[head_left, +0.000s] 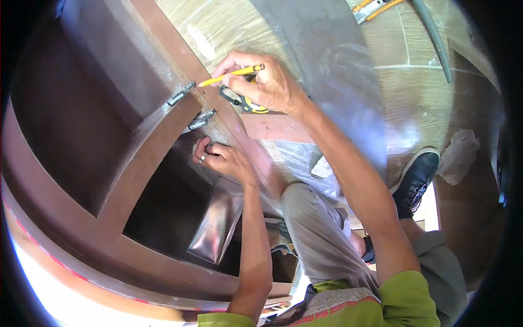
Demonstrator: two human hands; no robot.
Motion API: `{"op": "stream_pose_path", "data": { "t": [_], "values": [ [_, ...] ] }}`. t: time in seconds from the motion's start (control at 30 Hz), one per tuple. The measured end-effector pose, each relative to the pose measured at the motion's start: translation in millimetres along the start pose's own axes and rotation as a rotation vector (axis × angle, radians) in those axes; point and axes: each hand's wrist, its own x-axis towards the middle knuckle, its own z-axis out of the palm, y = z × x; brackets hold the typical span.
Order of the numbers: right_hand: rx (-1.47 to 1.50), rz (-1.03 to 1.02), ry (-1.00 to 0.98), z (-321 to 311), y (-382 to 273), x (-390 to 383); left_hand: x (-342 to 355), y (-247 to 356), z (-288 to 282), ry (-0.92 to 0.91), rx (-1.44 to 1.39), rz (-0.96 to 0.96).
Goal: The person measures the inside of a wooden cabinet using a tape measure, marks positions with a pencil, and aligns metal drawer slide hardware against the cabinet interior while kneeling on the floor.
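A yellow pencil (245, 71) is pinched in my right hand (272, 87), its sharpened tip at the reddish-brown wood frame rail (188, 57). Just under that hand is a yellow and black tape measure (255, 106); whether the hand also touches it I cannot tell. Two metal cabinet hinges sit close to the pencil tip, an upper hinge (181, 94) and a lower hinge (201, 120), one on each side of the divider (158, 147). Below the lower hinge, my left hand (226, 162) has its fingers curled at the frame's inner side. Anything between those fingers is hidden.
Dark cabinet compartments open up at left. A shiny silvery packet (218, 226) lies below my left forearm. Orange-handled pliers (373, 10) and a dark curved bar (433, 38) lie at the upper right. A crumpled pale cloth or bag (460, 155) is beside my shoe (418, 182).
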Motion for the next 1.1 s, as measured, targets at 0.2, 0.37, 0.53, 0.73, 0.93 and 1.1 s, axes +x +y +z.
{"op": "stream_pose_path", "data": {
  "t": [0.2,0.37,0.53,0.73,0.93,1.1],
  "values": [
    [-0.041,-0.011,-0.068,2.3,5.5,-0.5,-0.3,2.2,-0.4,-0.010,0.145,0.046],
    [0.004,-0.083,-0.046,10.3,13.4,2.1,0.8,-9.9,0.6,0.020,0.044,0.044],
    [-0.006,-0.067,-0.053,11.3,12.7,2.5,1.8,0.5,0.4,0.016,0.091,0.045],
    [-0.051,-0.038,-0.049,10.3,8.9,2.2,2.0,0.5,-0.6,0.002,0.112,0.054],
    [-0.073,-0.017,-0.070,9.9,5.4,1.7,1.6,-0.8,-1.1,0.011,0.137,0.066],
    [-0.084,-0.028,-0.059,10.1,7.0,2.1,1.7,-0.4,-0.8,0.013,0.134,0.069]
  ]
}}
